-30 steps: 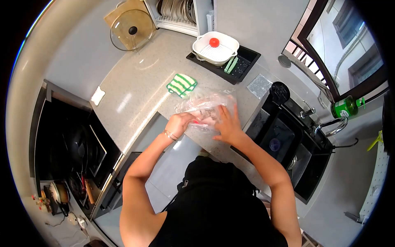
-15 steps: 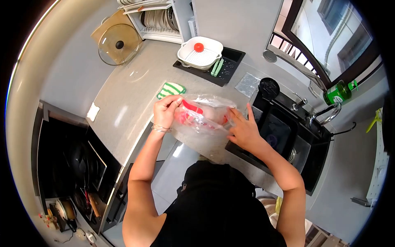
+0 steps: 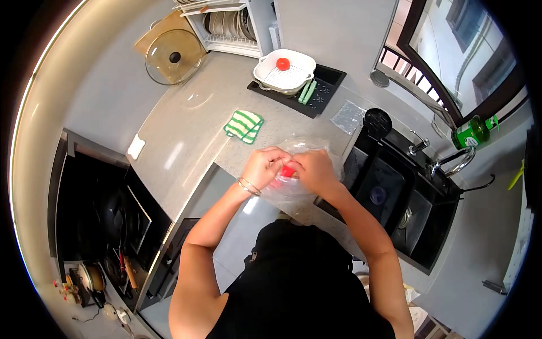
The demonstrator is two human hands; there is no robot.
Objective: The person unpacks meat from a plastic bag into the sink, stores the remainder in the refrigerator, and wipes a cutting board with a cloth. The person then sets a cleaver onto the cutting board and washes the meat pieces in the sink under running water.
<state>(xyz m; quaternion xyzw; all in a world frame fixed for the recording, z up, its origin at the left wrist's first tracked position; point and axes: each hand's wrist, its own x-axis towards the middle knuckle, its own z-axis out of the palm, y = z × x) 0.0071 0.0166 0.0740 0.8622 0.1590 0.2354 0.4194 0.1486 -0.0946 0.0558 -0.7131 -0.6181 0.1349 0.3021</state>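
A clear plastic bag [image 3: 287, 190] with red print or red contents is at the counter's front edge. On its left side my left hand [image 3: 265, 168] is closed, fingers pinching the plastic near the bag's top. My right hand [image 3: 316, 171] meets it there, thumb and fingers also closed on the bag. The fingertips of both hands nearly touch, with a red patch showing between them. What lies inside the bag is hard to make out. Behind my left hand lies a green-and-white striped cloth [image 3: 244, 125].
A white colander [image 3: 271, 70] holding a red round item [image 3: 283, 64] stands on a black drainboard beside green-handled tools [image 3: 307, 92]. To the right are a black sink [image 3: 418, 231], a faucet [image 3: 454, 161] and a green bottle [image 3: 471, 133]. A stove [image 3: 101, 209] is at left.
My hands were apart at the bag's two sides, holding it spread. Now they have come together over it, and the bag is bunched between them. The striped cloth shows more fully.
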